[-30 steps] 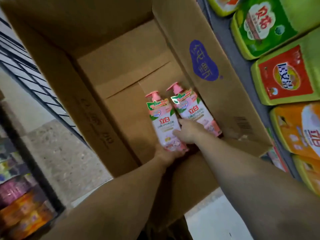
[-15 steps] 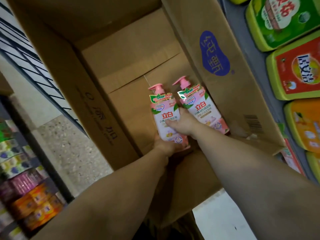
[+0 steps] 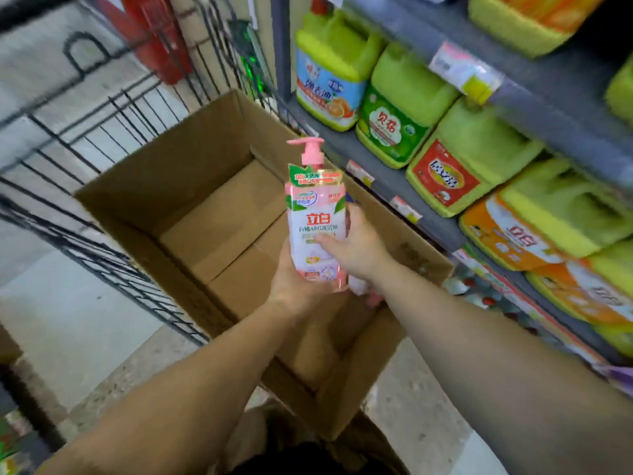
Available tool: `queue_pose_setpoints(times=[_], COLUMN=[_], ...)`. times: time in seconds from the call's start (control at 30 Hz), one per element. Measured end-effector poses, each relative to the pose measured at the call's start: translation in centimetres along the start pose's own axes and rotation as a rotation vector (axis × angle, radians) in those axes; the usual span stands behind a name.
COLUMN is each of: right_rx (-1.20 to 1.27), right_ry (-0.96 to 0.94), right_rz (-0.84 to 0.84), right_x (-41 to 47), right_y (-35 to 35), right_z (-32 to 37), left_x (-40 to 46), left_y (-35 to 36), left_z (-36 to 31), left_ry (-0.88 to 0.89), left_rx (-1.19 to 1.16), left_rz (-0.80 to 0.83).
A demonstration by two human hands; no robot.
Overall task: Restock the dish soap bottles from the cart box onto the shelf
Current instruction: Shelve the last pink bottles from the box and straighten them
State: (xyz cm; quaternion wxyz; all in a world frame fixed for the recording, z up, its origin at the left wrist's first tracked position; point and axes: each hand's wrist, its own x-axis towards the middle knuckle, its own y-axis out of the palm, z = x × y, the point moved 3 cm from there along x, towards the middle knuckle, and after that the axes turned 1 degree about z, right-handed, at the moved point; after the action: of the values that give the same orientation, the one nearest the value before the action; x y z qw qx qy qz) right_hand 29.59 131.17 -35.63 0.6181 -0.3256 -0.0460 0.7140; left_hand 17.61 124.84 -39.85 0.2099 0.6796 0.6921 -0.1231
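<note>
Left hand (image 3: 294,279) cups base of upright pink pump-top dish soap bottle (image 3: 315,221); right hand (image 3: 356,248) clasps its side, second bottle partly hidden behind. Open brown cardboard box (image 3: 191,214) below both hands; green plastic jugs (image 3: 404,108) on grey shelf (image 3: 383,173) right of them.

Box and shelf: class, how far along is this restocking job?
Done: the box floor shows no bottles. In hand: the left hand cups the front bottle; the right hand has a grip on a second behind it. Left: setting both on the shelf.

Two bare forearms enter the view from about 6 o'clock, without sleeves, watch or rings. Left hand (image 3: 294,279) and right hand (image 3: 356,248) are ungloved. Dark clothing (image 3: 308,457) shows at 6 o'clock.
</note>
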Motion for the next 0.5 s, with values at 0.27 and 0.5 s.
queue_pose_setpoints(times=[0.27, 0.5], right_rx=[0.177, 0.189], right_ry=[-0.139, -0.200], right_rz=[-0.392, -0.735], right_x=[-9.3, -24.5], right_y=[-12.1, -23.8], right_z=[1.3, -4.8], left_x=[-2.8, -13.8], left_y=[9.5, 23.5], left_z=[-7.5, -8.7], left_ry=[0.237, 0.350], left_rx=[0.166, 0.257], left_rz=[0.392, 0.681])
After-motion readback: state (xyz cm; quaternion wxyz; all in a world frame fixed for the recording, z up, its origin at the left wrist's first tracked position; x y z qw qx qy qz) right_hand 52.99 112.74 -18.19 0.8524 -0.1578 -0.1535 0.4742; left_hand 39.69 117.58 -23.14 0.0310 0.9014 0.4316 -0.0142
